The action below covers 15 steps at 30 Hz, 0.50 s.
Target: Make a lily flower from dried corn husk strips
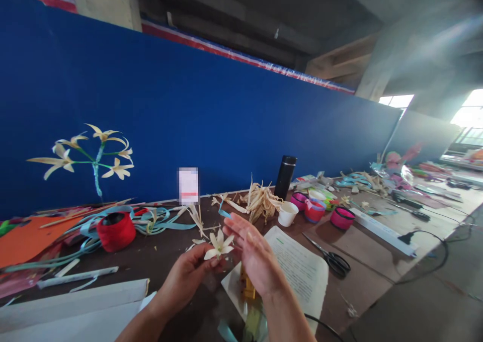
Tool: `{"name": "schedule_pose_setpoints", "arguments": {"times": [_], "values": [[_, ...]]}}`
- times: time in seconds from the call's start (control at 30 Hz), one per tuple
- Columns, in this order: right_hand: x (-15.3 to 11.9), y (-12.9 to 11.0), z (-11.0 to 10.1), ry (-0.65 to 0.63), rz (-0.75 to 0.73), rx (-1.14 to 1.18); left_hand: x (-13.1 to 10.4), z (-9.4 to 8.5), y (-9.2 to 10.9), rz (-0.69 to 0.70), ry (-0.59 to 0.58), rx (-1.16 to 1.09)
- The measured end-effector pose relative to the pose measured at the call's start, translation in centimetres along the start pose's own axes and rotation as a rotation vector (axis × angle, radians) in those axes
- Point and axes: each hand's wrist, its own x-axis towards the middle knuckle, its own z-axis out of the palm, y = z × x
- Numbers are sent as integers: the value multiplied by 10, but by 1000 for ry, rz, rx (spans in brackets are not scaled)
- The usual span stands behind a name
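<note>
My left hand (184, 276) pinches a small cream lily-like flower (219, 246) between thumb and fingers, its petals spread and facing up. Beside it, my right hand (254, 251) is held up with its fingers stretched out flat. A light-blue strip (224, 213) shows at those fingertips; whether it is held or lies behind them, I cannot tell. Under my right wrist is a yellow object (247, 284), mostly hidden, on a printed sheet (302, 266). To the left, a finished-looking spray of similar flowers (98, 161) stands upright on a blue-wrapped stem.
Black scissors (335, 262) lie right of the sheet. Farther back are dried husks (262, 201), a white cup (288, 214), a black bottle (286, 177) and pink-red rolls (315, 209). A red roll (116, 231) sits left. A power strip (383, 231) trails cables; a blue partition (226, 125) rises behind.
</note>
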Motion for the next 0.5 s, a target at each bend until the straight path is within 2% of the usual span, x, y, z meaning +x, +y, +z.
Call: {"name": "schedule_pose_setpoints", "arguments": {"times": [0.2, 0.3, 0.37, 0.5], "values": [[3, 4, -5, 133, -12, 78, 4, -3, -2, 15, 146, -4], [3, 5, -6, 179, -23, 105, 7, -10, 0, -6, 262, 17], [3, 5, -7, 218, -31, 122, 8, -20, 0, 3, 400, 48], [4, 6, -10, 266, -34, 152, 10, -43, -3, 41, 776, 162]]}}
